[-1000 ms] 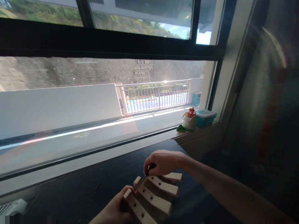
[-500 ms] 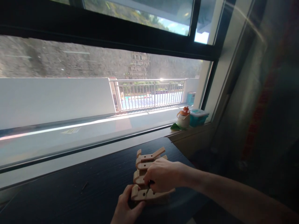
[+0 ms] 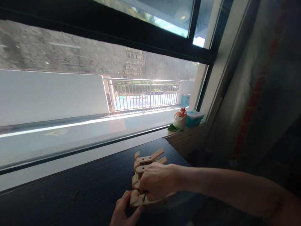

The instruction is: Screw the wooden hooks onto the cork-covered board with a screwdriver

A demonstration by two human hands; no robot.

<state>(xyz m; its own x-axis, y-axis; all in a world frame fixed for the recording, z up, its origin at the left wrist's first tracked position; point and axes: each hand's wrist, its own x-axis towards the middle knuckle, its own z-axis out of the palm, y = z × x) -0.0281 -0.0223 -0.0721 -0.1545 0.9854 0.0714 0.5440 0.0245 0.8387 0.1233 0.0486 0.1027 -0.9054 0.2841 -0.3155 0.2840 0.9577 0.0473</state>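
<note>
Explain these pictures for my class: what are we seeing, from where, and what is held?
No machine here, only one person's bare left hand and right hand. The view comes from a camera worn on the head, looking forward and down. On the dark table is a row of hook-ended wooden pieces. The left hand holds the nearest piece; the right has a dark, slim tool, mostly hidden, at it. A bottle and a teal box stand on the windowsill.

Dark tabletop (image 3: pixel 58 194) before me, just beside pale windowsill (image 3: pixel 94 154). I face dark-framed window (image 3: pixel 105 26); outside, sunlit walkway (image 3: pixel 94 128), white parapet (image 3: pixel 51 97), metal railing (image 3: pixel 150 94). To my right, shadowy curtain (image 3: pixel 244 78) with reddish strip (image 3: pixel 252 102).
</note>
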